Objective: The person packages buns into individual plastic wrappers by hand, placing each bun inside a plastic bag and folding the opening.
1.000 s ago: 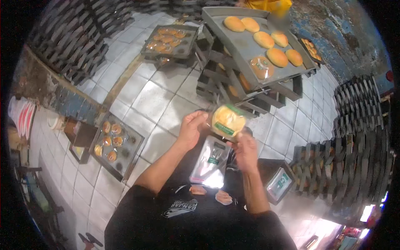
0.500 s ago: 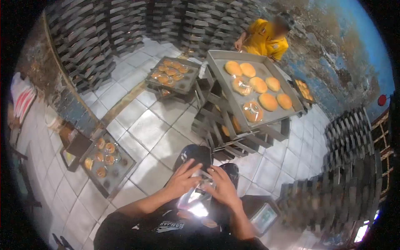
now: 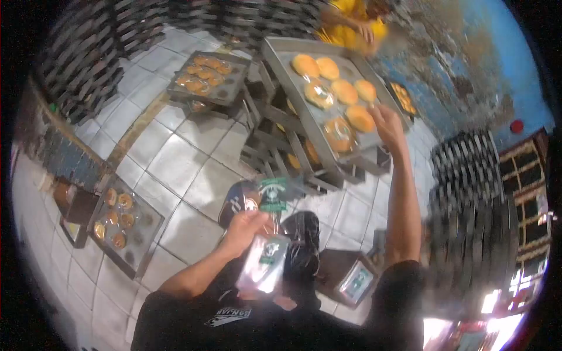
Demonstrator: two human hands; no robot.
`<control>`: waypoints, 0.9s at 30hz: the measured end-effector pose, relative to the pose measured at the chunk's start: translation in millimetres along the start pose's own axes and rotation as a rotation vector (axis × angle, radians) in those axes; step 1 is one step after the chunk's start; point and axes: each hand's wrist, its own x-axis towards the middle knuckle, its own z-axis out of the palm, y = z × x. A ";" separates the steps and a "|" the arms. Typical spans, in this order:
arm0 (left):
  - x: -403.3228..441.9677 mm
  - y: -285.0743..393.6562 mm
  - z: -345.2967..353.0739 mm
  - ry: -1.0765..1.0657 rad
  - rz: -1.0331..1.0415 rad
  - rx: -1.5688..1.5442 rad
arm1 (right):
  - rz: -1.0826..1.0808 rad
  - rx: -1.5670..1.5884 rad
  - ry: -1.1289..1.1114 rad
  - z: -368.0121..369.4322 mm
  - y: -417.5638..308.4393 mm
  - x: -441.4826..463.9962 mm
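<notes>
Right hand [image 3: 387, 127] has reached beside a bun [image 3: 357, 119], hold unclear; left hand [image 3: 246, 231] pinches a bag [image 3: 272, 195]. Likely soft bun: cup its sides.

The right arm [image 3: 405, 199] stretches well forward, right hand [image 3: 386, 124] by the tray [image 3: 285, 60]'s near right corner; the left arm [image 3: 196, 276] bends at the elbow, left hand [image 3: 244, 230] pinching thumb to fingers.

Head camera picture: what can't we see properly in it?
Head view, hidden: whatever is right under the right hand, covered by the hand.
Head view, blurred and too small: the little print on the clear bag in the left hand.
Head view, cut off: part of the person in yellow, by the top edge.
</notes>
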 end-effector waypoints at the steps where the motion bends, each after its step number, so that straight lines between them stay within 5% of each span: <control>1: 1.4 -4.4 -2.6 0.017 -0.024 -0.063 | 0.090 -0.253 -0.054 7.6 37.8 24.8; 2: 2.3 -13.1 -9.1 0.014 -0.025 -0.022 | 0.179 -0.503 -0.102 15.4 55.6 50.3; 6: -5.5 -18.1 -12.5 0.173 0.043 0.001 | 0.352 -0.676 -0.403 23.7 22.0 54.4; 8: 1.7 -25.2 -15.4 0.117 0.055 -0.050 | 0.180 -0.371 -0.169 10.4 -16.9 31.9; 13: 14.5 -8.7 -7.5 0.089 -0.047 -0.261 | 0.290 -0.080 -0.335 -6.4 7.0 -25.0; 15: 22.2 0.8 -3.3 0.152 -0.036 -0.400 | 0.137 -0.260 -0.006 -16.2 -64.1 -36.7; 18: 35.6 18.9 -6.1 0.209 -0.053 -0.594 | 0.067 0.418 0.216 -4.7 -141.3 -104.9; 21: 60.0 20.5 -10.6 0.324 -0.076 -0.644 | 0.382 0.579 0.018 57.1 -166.5 -194.1; 22: 65.5 20.3 -6.7 0.360 -0.070 -0.630 | 0.306 0.524 -0.013 91.8 -171.2 -226.3; 25: 57.4 38.6 23.5 0.328 -0.119 -0.564 | -0.419 0.072 0.062 145.1 -164.9 -261.6; 27: 50.7 34.6 33.5 0.240 -0.122 -0.568 | -0.357 -0.053 0.187 148.0 -147.0 -262.3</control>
